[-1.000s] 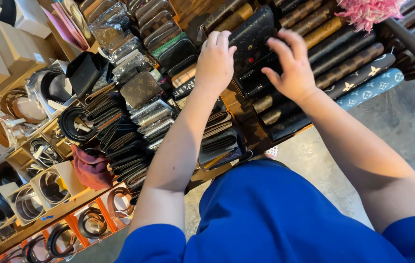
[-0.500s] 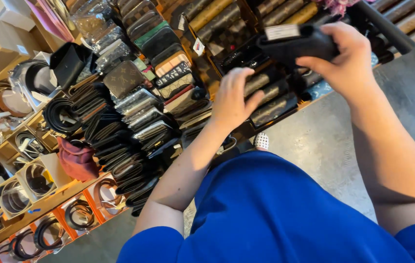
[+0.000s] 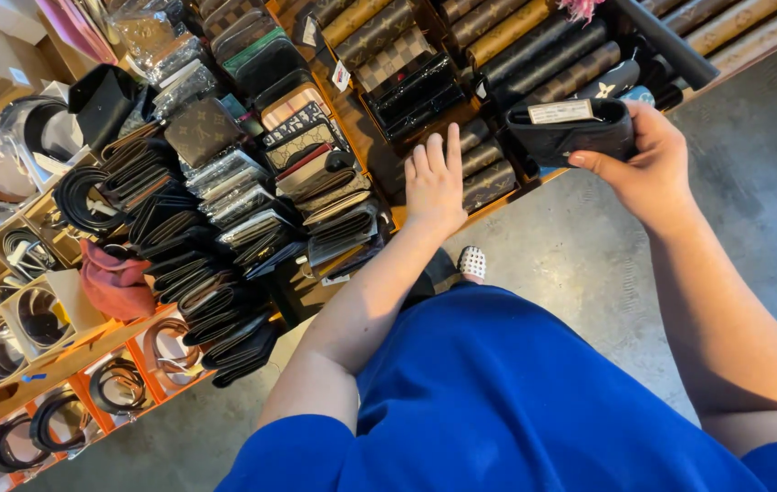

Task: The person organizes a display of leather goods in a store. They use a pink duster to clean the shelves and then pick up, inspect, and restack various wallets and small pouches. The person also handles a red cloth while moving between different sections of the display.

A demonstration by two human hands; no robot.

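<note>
I see my right hand (image 3: 648, 169) grasping one black wallet (image 3: 573, 130), thumb under its lower edge and fingers wrapped behind it. One white tag (image 3: 561, 111) lies across the wallet's top. The wallet hangs above the near edge of the desk (image 3: 379, 169), just beyond my right hand's fingertips.

My left hand (image 3: 434, 180) is released and flat, its five fingers spread and pointing away from me, resting on the brown patterned long wallets (image 3: 484, 173) at the desk's near edge. I count about three of those directly beside its fingers; the rows farther beyond run together, so I cannot give a firm number there.

To the left of my left hand, stacks of folded dark wallets (image 3: 224, 237) stand packed on edge, too many and too overlapped to count. Farther left of them lies one red pouch (image 3: 115, 284). Beyond that, orange-edged boxes (image 3: 38, 319) each hold one coiled belt (image 3: 120, 387); I make out roughly six such boxes, though the far ones are partly cut off.

Below my left hand, one spotted white shoe (image 3: 472, 262) shows on the grey floor (image 3: 589, 255). My blue shirt (image 3: 516, 401) fills the bottom of the view between my two forearms.
</note>
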